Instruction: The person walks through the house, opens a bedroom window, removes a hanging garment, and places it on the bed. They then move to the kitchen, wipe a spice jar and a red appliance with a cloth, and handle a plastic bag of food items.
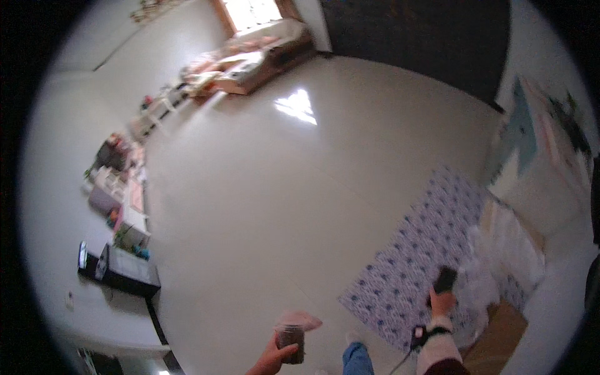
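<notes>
My left hand (270, 357) comes in at the bottom, its fingers wrapped round a see-through jar (290, 344) with dark brown contents. Against the jar's top is a soft-looking pink thing (301, 320); whether it is a cloth or a cover I cannot make out. To the right, my right hand (442, 303) grips a dark flat rectangular object (445, 280), blurred, above a patterned mat. A black strap with a small device (420, 336) sits on my right wrist.
The blue-and-white patterned mat (400, 269) lies on the pale tiled floor (262, 206). Crumpled clear plastic (478, 269) and brown cardboard (500, 334) are by the right wall. Along the left wall stand a black cabinet (130, 272) and cluttered furniture; a sofa (275, 56) is at the back.
</notes>
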Demonstrator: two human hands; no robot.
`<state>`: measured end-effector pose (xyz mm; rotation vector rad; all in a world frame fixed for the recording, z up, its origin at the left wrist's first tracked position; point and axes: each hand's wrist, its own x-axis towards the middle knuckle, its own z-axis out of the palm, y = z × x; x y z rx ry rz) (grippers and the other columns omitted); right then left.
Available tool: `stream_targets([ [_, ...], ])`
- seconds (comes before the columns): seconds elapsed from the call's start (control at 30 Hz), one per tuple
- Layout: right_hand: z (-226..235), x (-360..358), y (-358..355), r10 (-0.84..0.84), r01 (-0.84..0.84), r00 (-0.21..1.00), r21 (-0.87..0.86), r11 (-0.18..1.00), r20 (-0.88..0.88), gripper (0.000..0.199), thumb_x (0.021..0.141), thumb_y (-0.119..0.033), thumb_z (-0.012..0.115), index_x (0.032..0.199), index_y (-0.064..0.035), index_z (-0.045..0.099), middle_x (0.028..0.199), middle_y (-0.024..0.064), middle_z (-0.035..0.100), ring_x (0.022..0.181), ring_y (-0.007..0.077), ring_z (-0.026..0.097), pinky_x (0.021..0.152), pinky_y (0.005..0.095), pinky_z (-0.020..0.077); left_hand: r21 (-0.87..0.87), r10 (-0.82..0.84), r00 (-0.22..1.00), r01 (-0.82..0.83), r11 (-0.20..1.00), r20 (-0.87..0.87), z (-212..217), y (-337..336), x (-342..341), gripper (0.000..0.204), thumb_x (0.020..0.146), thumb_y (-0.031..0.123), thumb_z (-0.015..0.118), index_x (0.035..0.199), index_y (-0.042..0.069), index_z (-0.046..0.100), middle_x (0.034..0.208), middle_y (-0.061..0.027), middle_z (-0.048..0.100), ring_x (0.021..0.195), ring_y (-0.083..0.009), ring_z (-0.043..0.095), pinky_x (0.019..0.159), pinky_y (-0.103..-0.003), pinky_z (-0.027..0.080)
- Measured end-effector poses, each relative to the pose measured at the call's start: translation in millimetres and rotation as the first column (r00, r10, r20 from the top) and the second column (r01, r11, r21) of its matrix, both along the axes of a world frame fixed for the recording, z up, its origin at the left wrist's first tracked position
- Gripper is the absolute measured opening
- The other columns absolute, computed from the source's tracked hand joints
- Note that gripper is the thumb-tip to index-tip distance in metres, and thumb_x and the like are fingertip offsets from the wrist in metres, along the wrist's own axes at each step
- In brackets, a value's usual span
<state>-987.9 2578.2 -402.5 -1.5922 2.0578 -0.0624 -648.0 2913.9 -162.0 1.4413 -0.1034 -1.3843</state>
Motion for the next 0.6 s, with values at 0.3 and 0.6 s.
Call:
stream_targets([
  [0.3,43.6,90.3,18.3,0.057,-0.144,0.88,0.15,0.978,0.472,0.054,0.084,-0.034,0.056,0.124,0.0004,0.043,0.12,0.0212,0.05,0.11,0.0326,0.049,0.091,0.042,0.0397,-0.009,-0.222,0.973,0.221,0.975,-0.061,-7.3,-12.5,-12.4,0.076,0.067,0.021,0.074,0.126,0.001,0.032,0.102,-0.0185,0.056,0.085,-0.0297,0.061,0.074,-0.043,0.052],
  [0.6,146.1,202.1,153.6,0.022,-0.872,0.302,0.267,0.411,0.953,0.05,0.089,-0.042,0.049,0.122,-0.0049,0.05,0.11,0.0065,0.057,0.099,0.0155,0.051,0.09,0.0291,0.0384,-0.245,-0.553,0.817,0.508,0.825,-0.167,3.0,23.6,3.3,0.08,0.062,0.019,0.077,0.126,-0.001,0.034,0.105,-0.019,0.056,0.092,-0.0306,0.06,0.079,-0.043,0.049],
])
